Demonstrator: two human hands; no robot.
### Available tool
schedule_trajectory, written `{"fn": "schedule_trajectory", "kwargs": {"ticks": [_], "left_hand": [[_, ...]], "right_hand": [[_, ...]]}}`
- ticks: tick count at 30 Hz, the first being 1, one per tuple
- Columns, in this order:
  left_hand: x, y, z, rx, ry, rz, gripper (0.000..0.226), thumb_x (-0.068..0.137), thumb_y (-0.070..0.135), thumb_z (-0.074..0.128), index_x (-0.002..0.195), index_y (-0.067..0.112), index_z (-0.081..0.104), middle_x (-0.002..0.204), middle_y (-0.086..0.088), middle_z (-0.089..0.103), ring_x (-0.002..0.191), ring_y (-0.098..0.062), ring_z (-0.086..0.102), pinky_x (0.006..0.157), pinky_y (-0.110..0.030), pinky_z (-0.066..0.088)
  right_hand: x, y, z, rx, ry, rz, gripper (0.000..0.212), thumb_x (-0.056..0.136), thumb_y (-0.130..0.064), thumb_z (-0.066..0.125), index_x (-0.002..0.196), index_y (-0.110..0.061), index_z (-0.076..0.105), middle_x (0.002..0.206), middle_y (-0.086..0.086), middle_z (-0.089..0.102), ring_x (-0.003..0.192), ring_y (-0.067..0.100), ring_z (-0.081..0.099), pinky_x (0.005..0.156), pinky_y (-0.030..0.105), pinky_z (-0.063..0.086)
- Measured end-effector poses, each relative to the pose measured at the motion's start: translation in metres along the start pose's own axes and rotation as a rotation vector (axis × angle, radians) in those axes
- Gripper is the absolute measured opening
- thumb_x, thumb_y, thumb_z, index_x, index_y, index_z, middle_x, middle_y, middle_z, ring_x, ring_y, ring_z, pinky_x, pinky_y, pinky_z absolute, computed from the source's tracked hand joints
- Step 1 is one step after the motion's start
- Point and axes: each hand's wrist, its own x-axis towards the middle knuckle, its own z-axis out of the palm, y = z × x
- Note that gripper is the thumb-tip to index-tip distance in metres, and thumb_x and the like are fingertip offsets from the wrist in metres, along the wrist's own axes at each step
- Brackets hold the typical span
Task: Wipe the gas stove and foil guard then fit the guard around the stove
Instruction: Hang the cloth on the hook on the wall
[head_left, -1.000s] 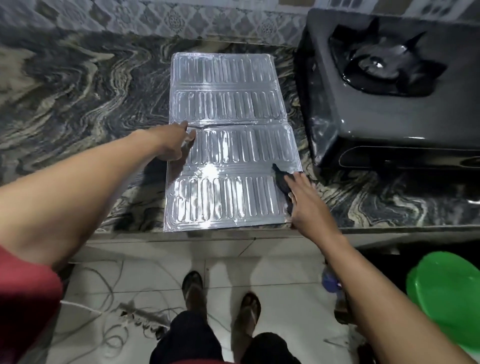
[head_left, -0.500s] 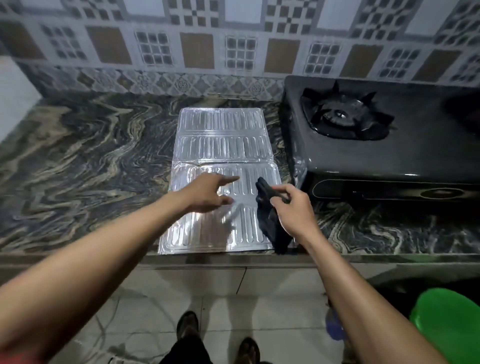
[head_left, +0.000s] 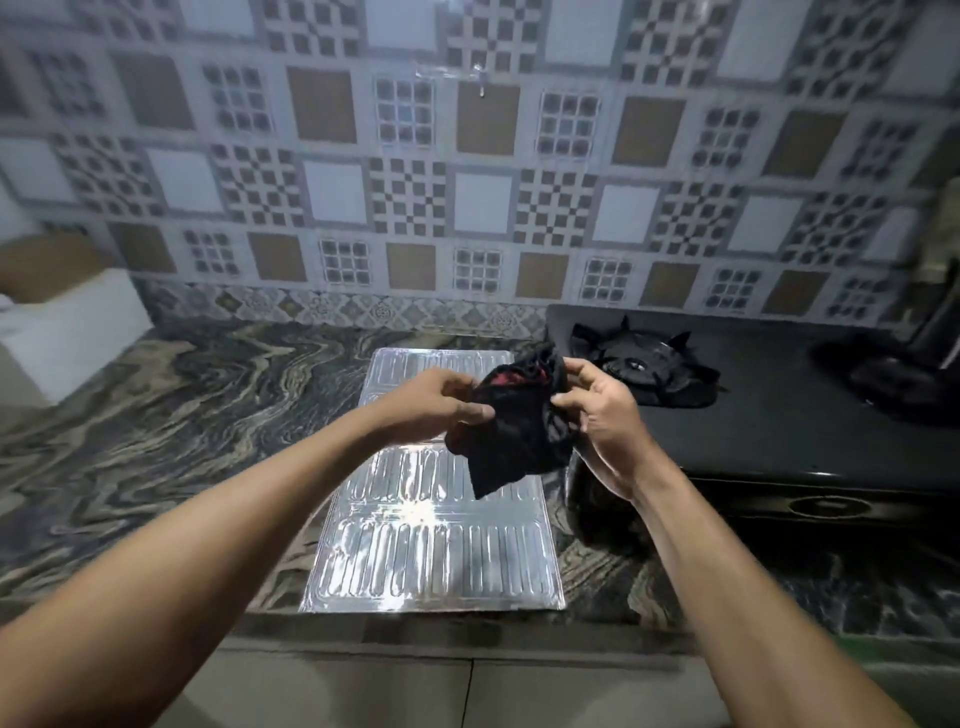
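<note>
A ribbed silver foil guard (head_left: 431, 551) lies flat on the marble counter, reaching to the front edge. To its right stands a black gas stove (head_left: 779, 431) with a burner grate (head_left: 644, 364) at its back left. Both my hands hold a black cloth (head_left: 514, 436) in the air above the guard's middle. My left hand (head_left: 441, 405) pinches its left side and my right hand (head_left: 602, 415) grips its right side. A bit of red shows in the cloth's top fold. The cloth hangs down and hides part of the guard.
The dark swirled marble counter (head_left: 182, 441) stretches to the left of the guard. A patterned tile wall (head_left: 467, 182) rises behind it. A white block (head_left: 67, 327) stands at the far left. A dark object (head_left: 930, 332) sits at the stove's far right.
My right hand lifted the cloth off the guard and my left hand left the foil to take the cloth's other side. The view has tilted up toward the wall.
</note>
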Motion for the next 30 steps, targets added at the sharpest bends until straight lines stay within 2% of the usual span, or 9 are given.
{"fn": "schedule_trajectory", "kwargs": {"ticks": [2,4,7,12,16,20,25,28,30], "left_hand": [[0.001,0.019,-0.006,0.061,0.04,0.032,0.029,0.092,0.014,0.067,0.098,-0.014,0.06,0.082,-0.01,0.062,0.073,-0.017,0.058,0.073,-0.032,0.045],[0.002,0.036,-0.015,0.117,0.06,0.061,0.027,0.092,0.018,0.066,0.093,-0.008,0.06,0.081,-0.004,0.059,0.074,-0.012,0.054,0.073,-0.029,0.041],[0.004,0.058,-0.033,0.18,0.113,0.091,0.021,0.092,0.023,0.067,0.082,0.006,0.059,0.078,0.001,0.059,0.074,-0.009,0.053,0.073,-0.025,0.041],[0.019,0.083,-0.074,0.14,0.179,0.139,0.012,0.092,0.017,0.067,0.097,0.007,0.068,0.087,-0.003,0.072,0.079,-0.01,0.066,0.071,-0.016,0.052],[0.049,0.093,-0.116,-0.004,0.169,0.206,0.021,0.09,0.006,0.067,0.108,0.012,0.06,0.097,-0.005,0.075,0.084,-0.014,0.071,0.069,-0.024,0.054],[0.084,0.108,-0.154,-0.007,0.179,0.257,0.023,0.088,0.001,0.068,0.107,0.012,0.061,0.108,-0.014,0.069,0.089,-0.018,0.069,0.07,-0.027,0.057],[0.141,0.119,-0.196,0.04,0.223,0.327,0.015,0.088,0.002,0.068,0.1,0.01,0.071,0.103,-0.013,0.071,0.085,-0.018,0.069,0.073,-0.026,0.056],[0.176,0.123,-0.221,0.123,0.26,0.342,0.016,0.086,0.012,0.073,0.097,0.023,0.076,0.109,-0.007,0.074,0.099,-0.024,0.071,0.09,-0.039,0.055],[0.196,0.129,-0.234,0.181,0.292,0.341,0.018,0.086,0.016,0.074,0.099,0.028,0.076,0.11,0.001,0.074,0.102,-0.02,0.071,0.092,-0.041,0.056]], "right_hand": [[0.002,-0.008,0.0,-0.09,-0.015,-0.011,0.029,0.087,-0.006,0.06,0.115,-0.013,0.061,0.104,0.009,0.069,0.091,0.022,0.066,0.075,0.034,0.053],[0.007,-0.016,0.001,-0.34,-0.004,-0.08,0.045,0.079,-0.023,0.077,0.12,-0.023,0.058,0.112,0.001,0.068,0.1,0.014,0.066,0.083,0.029,0.053],[0.02,-0.035,0.006,-0.665,0.02,-0.23,0.052,0.077,-0.023,0.081,0.122,-0.03,0.057,0.117,-0.013,0.061,0.107,-0.003,0.055,0.085,0.014,0.042],[0.064,-0.067,0.019,-0.632,-0.074,-0.308,0.024,0.08,-0.017,0.078,0.1,-0.026,0.068,0.09,-0.005,0.07,0.082,0.006,0.066,0.078,0.026,0.052],[0.104,-0.099,0.028,-0.727,-0.153,-0.373,0.038,0.084,-0.016,0.074,0.118,-0.031,0.063,0.114,-0.011,0.064,0.1,-0.002,0.061,0.081,0.01,0.05],[0.153,-0.124,0.031,-0.728,-0.242,-0.389,0.037,0.088,-0.009,0.069,0.119,-0.029,0.069,0.118,-0.007,0.068,0.107,0.011,0.065,0.091,0.034,0.056],[0.226,-0.149,0.035,-0.863,-0.222,-0.484,0.038,0.088,-0.005,0.068,0.125,-0.018,0.068,0.122,-0.003,0.069,0.113,0.009,0.063,0.099,0.024,0.049],[0.264,-0.158,0.034,-0.901,-0.199,-0.487,0.046,0.086,-0.015,0.072,0.13,-0.024,0.063,0.124,-0.01,0.066,0.113,0.005,0.061,0.102,0.034,0.049],[0.287,-0.163,0.033,-0.941,-0.192,-0.481,0.052,0.084,-0.02,0.076,0.132,-0.029,0.06,0.118,-0.016,0.064,0.11,0.004,0.06,0.101,0.036,0.049]]}}
